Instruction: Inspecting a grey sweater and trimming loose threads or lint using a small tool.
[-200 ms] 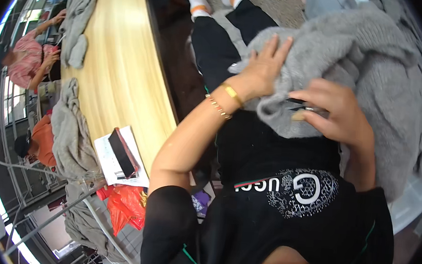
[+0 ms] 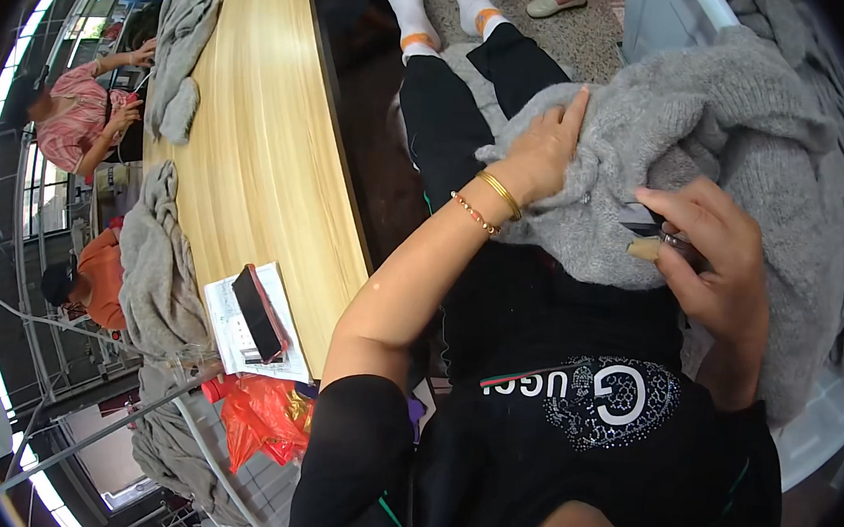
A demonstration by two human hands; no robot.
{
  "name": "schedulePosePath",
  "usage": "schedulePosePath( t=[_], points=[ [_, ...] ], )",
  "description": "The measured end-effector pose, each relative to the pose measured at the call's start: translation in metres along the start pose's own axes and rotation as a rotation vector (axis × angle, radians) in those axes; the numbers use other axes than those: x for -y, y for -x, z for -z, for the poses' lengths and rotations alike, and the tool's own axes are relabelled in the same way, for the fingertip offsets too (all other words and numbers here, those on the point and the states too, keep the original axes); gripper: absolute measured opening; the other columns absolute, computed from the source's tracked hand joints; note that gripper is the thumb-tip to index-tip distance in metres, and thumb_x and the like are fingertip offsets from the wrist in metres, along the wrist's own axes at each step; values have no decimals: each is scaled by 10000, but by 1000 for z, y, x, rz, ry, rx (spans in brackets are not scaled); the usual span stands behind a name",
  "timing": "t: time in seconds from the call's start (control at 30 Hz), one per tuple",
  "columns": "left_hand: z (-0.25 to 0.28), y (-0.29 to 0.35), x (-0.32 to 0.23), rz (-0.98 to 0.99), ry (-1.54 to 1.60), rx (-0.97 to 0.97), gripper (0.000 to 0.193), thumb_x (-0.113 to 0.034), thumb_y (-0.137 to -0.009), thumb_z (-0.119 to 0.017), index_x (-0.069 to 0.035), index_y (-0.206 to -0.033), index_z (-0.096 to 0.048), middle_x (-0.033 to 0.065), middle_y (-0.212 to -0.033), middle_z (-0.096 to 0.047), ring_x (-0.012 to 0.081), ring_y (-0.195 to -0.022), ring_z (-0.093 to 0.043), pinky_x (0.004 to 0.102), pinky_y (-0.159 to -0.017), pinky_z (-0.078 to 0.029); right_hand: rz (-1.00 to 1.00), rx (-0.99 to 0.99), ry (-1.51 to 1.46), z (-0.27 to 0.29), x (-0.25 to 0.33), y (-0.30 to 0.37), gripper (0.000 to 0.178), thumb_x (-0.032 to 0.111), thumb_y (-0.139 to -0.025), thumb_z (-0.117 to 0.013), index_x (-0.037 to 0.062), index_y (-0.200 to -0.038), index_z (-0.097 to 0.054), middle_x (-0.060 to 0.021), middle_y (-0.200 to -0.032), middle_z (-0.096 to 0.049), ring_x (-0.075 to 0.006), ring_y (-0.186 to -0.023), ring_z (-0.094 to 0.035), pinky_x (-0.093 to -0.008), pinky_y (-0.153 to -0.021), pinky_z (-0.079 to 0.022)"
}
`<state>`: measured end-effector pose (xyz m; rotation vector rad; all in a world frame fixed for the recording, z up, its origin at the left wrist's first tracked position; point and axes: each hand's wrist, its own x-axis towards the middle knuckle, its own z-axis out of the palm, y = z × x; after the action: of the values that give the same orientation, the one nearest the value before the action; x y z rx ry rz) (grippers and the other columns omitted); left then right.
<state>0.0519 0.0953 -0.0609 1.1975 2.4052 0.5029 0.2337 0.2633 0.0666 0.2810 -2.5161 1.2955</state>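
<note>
Gold-bangled left hand [image 2: 542, 159] lies flat, fingers extended, on the grey knit garment [image 2: 599, 244]. Garment spans the lap and continues rightward past a small dark tool [image 2: 645, 218], gripped by the right hand [image 2: 722, 255].

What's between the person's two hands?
In the head view, grey knitted fabric lies between the left hand and right hand; the small dark-bladed tool held in the right hand juts over it.

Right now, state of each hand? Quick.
Left hand: fingers extended over the grey knit fabric; thumb hidden, so grip cannot be told.
Right hand: closed, holding a small dark-bladed tool.
</note>
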Motion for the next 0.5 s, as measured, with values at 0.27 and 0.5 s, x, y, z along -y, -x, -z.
schedulePosePath(
  t=[0.27,0.5],
  points=[
    [94,60,-10,-357,-350,-298,546,35,-658,-647,-140,-1175,-653,82,-1096,-671,337,-1001,-685,438,-760,-570,84,-102,-37,-6,-23,-2,481,-34,-713,-729,12,-1192,-732,-80,-849,-614,-147,-697,-576,-290,-606,-453],
    [410,150,138,-59,-879,-520,491,-40,-857,-599,-51,-1347,-635,143,-1283,-669,318,-1233,-594,388,-1062,-453,245,-65,-290,-24,-24,10,437,9,-777,-763,22,-1212,-730,-100,-876,-662,-213,-738,-659,-313,-641,-531]
  ],
)
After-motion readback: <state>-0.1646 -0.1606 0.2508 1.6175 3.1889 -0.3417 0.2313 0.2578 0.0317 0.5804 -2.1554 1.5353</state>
